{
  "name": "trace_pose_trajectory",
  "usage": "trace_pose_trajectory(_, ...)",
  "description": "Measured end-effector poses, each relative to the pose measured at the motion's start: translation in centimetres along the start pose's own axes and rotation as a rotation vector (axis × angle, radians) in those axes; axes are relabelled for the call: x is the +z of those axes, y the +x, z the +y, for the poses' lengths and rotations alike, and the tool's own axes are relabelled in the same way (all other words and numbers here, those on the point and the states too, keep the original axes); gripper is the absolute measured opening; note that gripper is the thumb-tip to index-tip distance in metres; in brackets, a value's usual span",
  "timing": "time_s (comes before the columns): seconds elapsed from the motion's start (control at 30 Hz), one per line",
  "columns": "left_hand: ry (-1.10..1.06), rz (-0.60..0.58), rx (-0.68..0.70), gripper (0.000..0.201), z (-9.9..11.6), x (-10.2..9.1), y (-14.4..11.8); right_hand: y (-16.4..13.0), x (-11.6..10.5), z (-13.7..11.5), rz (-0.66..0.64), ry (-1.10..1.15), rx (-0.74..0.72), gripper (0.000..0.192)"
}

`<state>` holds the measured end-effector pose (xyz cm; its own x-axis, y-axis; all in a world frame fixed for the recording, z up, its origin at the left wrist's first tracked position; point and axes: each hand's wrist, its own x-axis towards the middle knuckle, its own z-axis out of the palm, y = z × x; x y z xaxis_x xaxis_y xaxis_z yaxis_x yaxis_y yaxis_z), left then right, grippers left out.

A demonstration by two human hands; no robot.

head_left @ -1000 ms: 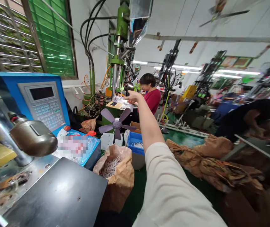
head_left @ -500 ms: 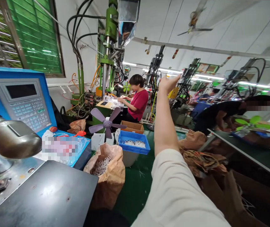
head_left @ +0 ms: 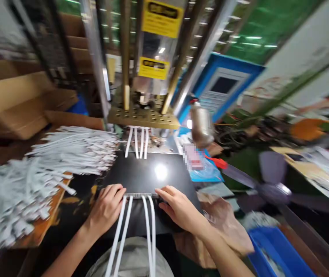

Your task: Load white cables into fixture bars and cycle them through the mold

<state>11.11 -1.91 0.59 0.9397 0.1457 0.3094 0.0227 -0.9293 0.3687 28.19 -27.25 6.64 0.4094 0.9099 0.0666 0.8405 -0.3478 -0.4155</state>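
Both hands rest at the near edge of the black plate (head_left: 147,175) of a moulding press. The left hand (head_left: 106,207) lies palm down with fingers curled over the edge beside the outermost of the white cables (head_left: 148,227); the right hand (head_left: 178,207) lies flatter, fingertips on a narrow metal strip (head_left: 141,195) from which the four cables run down toward the person's lap. Neither hand visibly pinches a cable; whether the fingertips grip the strip or merely press on it cannot be told, as the frame is blurred. Further cable ends (head_left: 137,142) emerge at the far edge of the plate beneath the brass perforated block (head_left: 142,115). A heap of loose white cables (head_left: 37,173) lies on the bench to the left; a blue control panel (head_left: 222,88), a fan (head_left: 271,181) and a blue bin (head_left: 276,250) stand to the right. Judged good practice here: keep both hands level on the strip, keep the four cables parallel and untwisted, and keep fingers outside the block's footprint
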Motion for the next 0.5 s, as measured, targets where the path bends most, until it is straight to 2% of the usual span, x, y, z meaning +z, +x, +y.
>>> trace_pose_trajectory(0.07, -0.011, -0.057, -0.06, 0.026, 0.1, -0.1, 0.3, 3.3, 1.1, 1.4, -0.048, 0.062, -0.092, 0.049)
trace_pose_trajectory(0.13, -0.033, -0.085, -0.093, 0.025, 0.6, -0.5, 0.7, 7.5, 0.6, 3.0, 0.003, 0.069, -0.082, 0.045)
trace_pose_trajectory(0.23, -0.07, -0.153, -0.107, 0.028, 0.9, -1.8, 0.8, 14.8, -1.6, 6.1, 0.209, -0.012, 0.143, 0.039)
trace_pose_trajectory(0.3, -0.131, -0.226, -0.082, 0.041, 0.2, -3.1, 1.5, 19.8, -3.0, 8.2, 0.311, -0.046, 0.25, 0.037)
trace_pose_trajectory(0.4, -0.316, -0.361, -0.032, 0.058, -2.1, -4.9, 5.3, 26.1, -3.9, 10.2, 0.387, -0.041, 0.311, 0.029)
trace_pose_trajectory(0.47, -0.456, -0.403, -0.081, 0.048, -3.9, -5.5, 10.0, 28.8, -3.8, 10.8, 0.396, -0.015, 0.312, 0.029)
trace_pose_trajectory(0.5, -0.508, -0.38, -0.155, 0.037, -4.8, -5.4, 12.7, 29.8, -3.5, 10.9, 0.389, 0.003, 0.297, 0.03)
